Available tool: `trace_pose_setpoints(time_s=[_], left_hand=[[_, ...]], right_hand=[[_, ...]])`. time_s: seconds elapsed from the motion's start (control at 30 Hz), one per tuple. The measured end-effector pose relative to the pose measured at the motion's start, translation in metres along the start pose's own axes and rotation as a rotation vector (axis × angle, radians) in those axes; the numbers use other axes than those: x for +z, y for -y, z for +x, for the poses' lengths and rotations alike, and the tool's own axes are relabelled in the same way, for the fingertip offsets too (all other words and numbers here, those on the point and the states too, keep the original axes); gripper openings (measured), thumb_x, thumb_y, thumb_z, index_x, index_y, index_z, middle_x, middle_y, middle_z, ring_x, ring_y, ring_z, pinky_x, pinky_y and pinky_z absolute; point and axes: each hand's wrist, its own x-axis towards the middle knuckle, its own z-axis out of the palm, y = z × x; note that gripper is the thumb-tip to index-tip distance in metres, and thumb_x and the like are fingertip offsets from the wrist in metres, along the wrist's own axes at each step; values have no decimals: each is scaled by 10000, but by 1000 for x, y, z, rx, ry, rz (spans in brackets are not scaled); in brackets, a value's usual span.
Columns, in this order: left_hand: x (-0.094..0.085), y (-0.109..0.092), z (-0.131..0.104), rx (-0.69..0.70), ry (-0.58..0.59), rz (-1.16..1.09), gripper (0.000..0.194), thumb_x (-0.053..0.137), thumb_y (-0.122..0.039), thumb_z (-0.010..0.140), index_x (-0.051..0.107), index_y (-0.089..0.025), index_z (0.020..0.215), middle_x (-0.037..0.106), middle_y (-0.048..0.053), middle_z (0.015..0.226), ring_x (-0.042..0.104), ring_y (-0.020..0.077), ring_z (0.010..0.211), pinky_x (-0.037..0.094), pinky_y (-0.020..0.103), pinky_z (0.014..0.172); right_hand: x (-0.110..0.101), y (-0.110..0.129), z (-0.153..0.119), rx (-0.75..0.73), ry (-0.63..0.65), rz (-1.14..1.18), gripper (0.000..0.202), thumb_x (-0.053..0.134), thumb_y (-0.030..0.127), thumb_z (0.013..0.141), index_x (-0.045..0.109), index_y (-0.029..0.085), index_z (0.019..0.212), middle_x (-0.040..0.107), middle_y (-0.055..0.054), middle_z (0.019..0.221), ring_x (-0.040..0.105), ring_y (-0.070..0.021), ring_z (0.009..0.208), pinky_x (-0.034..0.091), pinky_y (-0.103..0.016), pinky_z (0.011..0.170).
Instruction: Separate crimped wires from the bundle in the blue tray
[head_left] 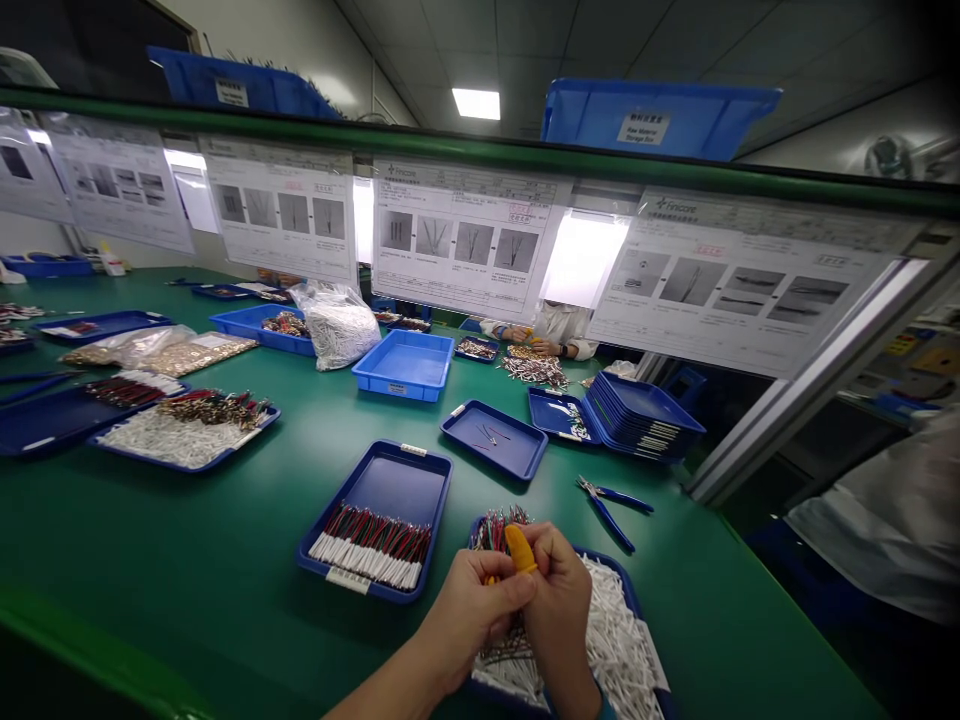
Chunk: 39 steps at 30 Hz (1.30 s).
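My left hand (472,610) and my right hand (561,590) meet above a blue tray (628,588) at the front. Both have closed fingers, with the left thumb against the right hand's fingers. A yellow finger cot (519,548) points up between them, and a bit of yellow also shows by the left fingers. Whatever lies between the fingertips is hidden. Under my hands, the tray holds white sleeves (611,625) and red, black and green wires (495,530). Left of them, another blue tray (390,470) carries a row of wires with white ends (367,555).
Blue-handled cutters (611,508) lie open at the right. Behind are a tray with a few wires (495,440), stacked trays (645,415) and a light-blue bin (405,365). Instruction sheets (465,235) hang ahead. Across the table, a co-worker's hands (544,345) are near loose parts.
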Motion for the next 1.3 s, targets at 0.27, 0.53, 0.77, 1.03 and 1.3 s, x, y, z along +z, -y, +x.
trace_pose_setpoints(time_s=[0.27,0.53,0.77,1.03,1.3], left_hand=[[-1,-4,2,38,-34,-66,426,722,-448,600,489,-93,645,301,-67,425,219,9,359,78,199,397],[-2,1,3,-55,2,-155,459,613,-524,702,477,-93,625,370,-34,422,280,22,332,133,164,358],[-8,-18,7,-96,-106,-691,396,450,-408,855,467,-66,1052,566,100,866,586,150,732,468,235,654],[-14,-25,6,5,-103,-751,467,426,-424,868,437,-28,1117,547,125,921,565,160,779,452,266,740],[-11,-22,5,11,4,-674,503,408,-426,878,473,-13,1158,576,151,956,574,166,790,448,274,761]], right_hand=[[1,-1,-2,-3,34,37,237,510,98,603,288,166,557,520,-16,648,500,-123,650,426,-193,565],[-1,0,2,181,0,142,232,600,159,594,368,156,593,529,-17,688,508,-122,631,433,-209,551],[-5,-2,7,159,206,69,137,598,259,721,534,145,762,535,-76,895,553,-182,816,480,-298,696],[-6,-2,8,-62,382,-190,195,523,119,733,609,183,897,474,-89,1110,479,-202,1045,432,-312,857],[-3,-9,5,-104,380,-266,277,503,75,657,664,204,842,483,-95,1142,454,-246,1060,430,-362,840]])
